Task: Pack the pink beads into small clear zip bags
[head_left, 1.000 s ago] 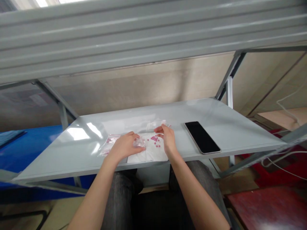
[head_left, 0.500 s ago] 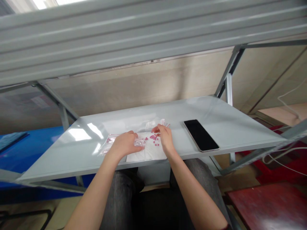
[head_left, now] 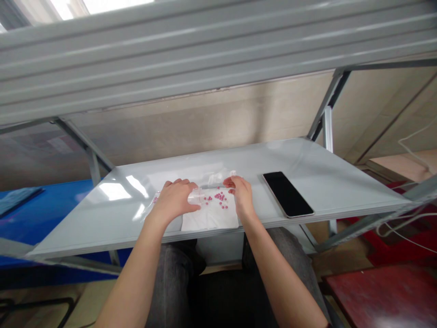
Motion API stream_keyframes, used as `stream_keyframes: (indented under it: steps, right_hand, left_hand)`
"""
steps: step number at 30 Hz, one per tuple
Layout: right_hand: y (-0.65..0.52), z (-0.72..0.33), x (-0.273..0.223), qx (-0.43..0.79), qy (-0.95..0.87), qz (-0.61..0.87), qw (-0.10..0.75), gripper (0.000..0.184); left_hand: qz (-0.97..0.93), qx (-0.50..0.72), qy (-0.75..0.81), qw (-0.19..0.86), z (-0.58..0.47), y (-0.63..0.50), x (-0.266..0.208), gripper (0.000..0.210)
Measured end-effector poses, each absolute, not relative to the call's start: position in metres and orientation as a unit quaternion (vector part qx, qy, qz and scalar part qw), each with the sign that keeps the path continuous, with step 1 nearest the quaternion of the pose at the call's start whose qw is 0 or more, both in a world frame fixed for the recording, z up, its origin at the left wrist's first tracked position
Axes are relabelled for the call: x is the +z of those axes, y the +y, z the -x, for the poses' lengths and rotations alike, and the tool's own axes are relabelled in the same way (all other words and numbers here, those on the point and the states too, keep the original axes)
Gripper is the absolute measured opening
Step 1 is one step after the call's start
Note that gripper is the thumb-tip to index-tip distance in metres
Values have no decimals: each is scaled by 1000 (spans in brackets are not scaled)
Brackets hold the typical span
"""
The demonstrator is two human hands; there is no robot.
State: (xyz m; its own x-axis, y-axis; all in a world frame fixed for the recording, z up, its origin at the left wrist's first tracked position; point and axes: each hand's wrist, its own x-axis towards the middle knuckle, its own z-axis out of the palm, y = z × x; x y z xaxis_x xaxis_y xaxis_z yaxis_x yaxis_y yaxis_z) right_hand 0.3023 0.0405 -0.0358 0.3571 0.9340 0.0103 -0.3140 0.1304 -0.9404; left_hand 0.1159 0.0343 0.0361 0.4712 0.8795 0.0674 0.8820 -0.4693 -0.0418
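Note:
My left hand [head_left: 175, 198] is closed round a clear plastic bag [head_left: 195, 197], whose mouth faces right. At its left end, a few pink bits show through the plastic. Small pink beads [head_left: 220, 196] lie scattered on a white sheet [head_left: 210, 220] between my hands, some close to the bag's mouth. Just right of the beads is my right hand [head_left: 241, 193], its fingers bent but apart, with nothing visible in them. Behind the sheet lies another piece of clear plastic [head_left: 215, 178], partly hidden by my right hand.
A black-screened phone or tablet [head_left: 287, 194] lies to the right on the grey shelf [head_left: 327, 182]. A ridged metal shelf [head_left: 205, 50] hangs low overhead, with metal struts [head_left: 328, 102] at the sides. White cables [head_left: 406, 218] and a red stool [head_left: 382, 291] are at the right.
My right hand has drawn back to the right from the beads. My left hand has shifted slightly on the plastic bag, and its fingers now lie further over it.

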Motion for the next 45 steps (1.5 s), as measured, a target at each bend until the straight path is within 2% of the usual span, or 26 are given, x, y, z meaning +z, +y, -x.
stream_keyframes:
  steps: [3, 6, 8, 10, 13, 16, 18, 24, 33, 45]
  right_hand:
    - [33, -300, -25, 489, -385, 454, 637, 20]
    - [27, -296, -17, 553, -438, 439, 556, 27]
    - [25, -294, -15, 573, -466, 425, 523, 27]
    - [26, -294, -18, 566, -477, 418, 526, 20]
    - [29, -301, -22, 552, -473, 420, 544, 17]
    - [31, -309, -22, 556, -489, 415, 529, 17]
    - [31, -312, -21, 567, -512, 409, 499, 16]
    - [29, -308, -21, 569, -557, 385, 466, 19]
    - [20, -305, -10, 487, -614, 351, 513, 33]
    - [12, -310, -1, 470, -640, 367, 485, 39]
  left_hand:
    - [849, -188, -494, -8, -116, 36, 31, 42]
    - [812, -295, -502, -47, -126, 37, 25, 44]
    - [806, -302, -504, -80, -134, 38, 21, 42]
    - [803, -301, -496, -137, -139, 39, 18, 44]
    - [781, -311, -458, -290, -138, 41, 15, 49]
    - [730, -337, -408, -433, -132, 44, 11, 38]
    - [709, -354, -391, -468, -128, 45, 7, 31]
    - [700, -389, -380, -463, -131, 37, 2, 31]
    - [669, -454, -369, -459, -125, 30, 5, 31]
    - [738, -402, -331, -429, -110, 28, 11, 31]
